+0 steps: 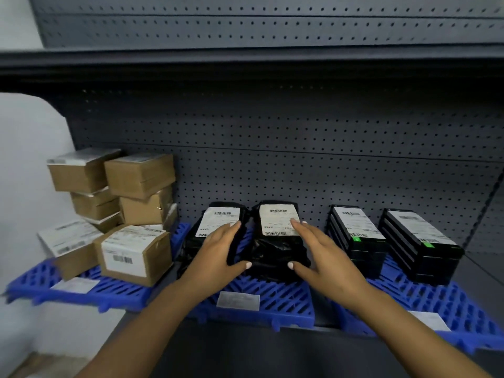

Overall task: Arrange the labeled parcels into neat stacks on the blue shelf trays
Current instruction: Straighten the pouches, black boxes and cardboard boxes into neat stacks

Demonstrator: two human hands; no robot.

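Parcels in black plastic [278,241], each with a white label, sit in two stacks on the middle blue tray [272,301]. Left hand [218,249] and right hand [319,249] reach over them with fingers spread, gripping nothing. Cardboard boxes [136,203] fill the left tray [90,290]; black boxes [392,241] stand on the right tray [441,304].

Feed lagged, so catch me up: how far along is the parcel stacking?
Done: two black box stacks sit squared on the right tray. In hand: left hand and right hand, fingers straight, flank the black bag stack on the middle tray. Left: the cardboard boxes are skewed.
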